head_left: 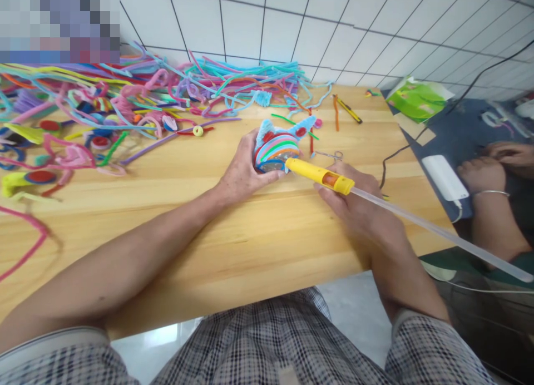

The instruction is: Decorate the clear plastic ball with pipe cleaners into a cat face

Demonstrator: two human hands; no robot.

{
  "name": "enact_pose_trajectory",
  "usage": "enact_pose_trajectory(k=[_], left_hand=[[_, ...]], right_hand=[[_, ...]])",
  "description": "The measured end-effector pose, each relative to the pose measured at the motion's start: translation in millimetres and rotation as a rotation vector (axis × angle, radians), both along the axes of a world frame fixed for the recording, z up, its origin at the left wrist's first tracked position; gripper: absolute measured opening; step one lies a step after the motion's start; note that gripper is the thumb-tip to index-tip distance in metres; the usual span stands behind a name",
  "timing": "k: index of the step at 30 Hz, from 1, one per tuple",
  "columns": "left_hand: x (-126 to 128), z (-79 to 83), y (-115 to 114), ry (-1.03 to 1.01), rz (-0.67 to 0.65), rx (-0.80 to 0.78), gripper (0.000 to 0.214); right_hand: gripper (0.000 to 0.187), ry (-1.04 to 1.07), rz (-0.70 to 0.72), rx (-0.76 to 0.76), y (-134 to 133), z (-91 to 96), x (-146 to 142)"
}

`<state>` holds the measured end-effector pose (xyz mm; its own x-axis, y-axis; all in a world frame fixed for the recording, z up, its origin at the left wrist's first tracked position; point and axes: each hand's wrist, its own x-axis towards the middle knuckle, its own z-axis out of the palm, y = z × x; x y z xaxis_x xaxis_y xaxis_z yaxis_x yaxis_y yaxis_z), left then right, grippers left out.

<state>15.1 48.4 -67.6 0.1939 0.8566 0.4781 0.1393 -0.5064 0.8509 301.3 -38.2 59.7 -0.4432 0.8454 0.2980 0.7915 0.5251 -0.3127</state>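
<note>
My left hand [246, 165] is closed around a small craft piece [278, 147] made of coiled pipe cleaners in several colours, with two pale blue pointed ears that have red inner parts. In my right hand [352, 193] is a yellow hot glue gun [319, 174], its nozzle at the lower front of the craft piece. Whether the nozzle touches it I cannot tell. A long translucent glue stick [442, 233] sticks out of the gun's back end toward the lower right. Most of my right fingers are hidden behind the gun.
Loose pipe cleaners [250, 76] and finished-looking twisted pieces cover the table's back left. A yellow-black utility knife [348, 109] and small scissors [331, 154] lie beyond my right hand. On the right are a green tissue pack [417, 98], a white power bank [445, 177] and another person's hands [484, 168].
</note>
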Motion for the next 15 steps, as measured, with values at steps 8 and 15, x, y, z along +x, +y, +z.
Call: enact_pose_trajectory(k=[8, 15], left_hand=[[-0.4, 6.6, -3.2, -0.016, 0.000, -0.039, 0.112], [-3.0, 3.5, -1.7, -0.006, 0.008, -0.053, 0.112]], right_hand=[[0.009, 0.114, -0.039, -0.047, 0.6, -4.6, 3.7], [0.025, 0.641, -0.227, -0.106, 25.2, -1.5, 23.2]])
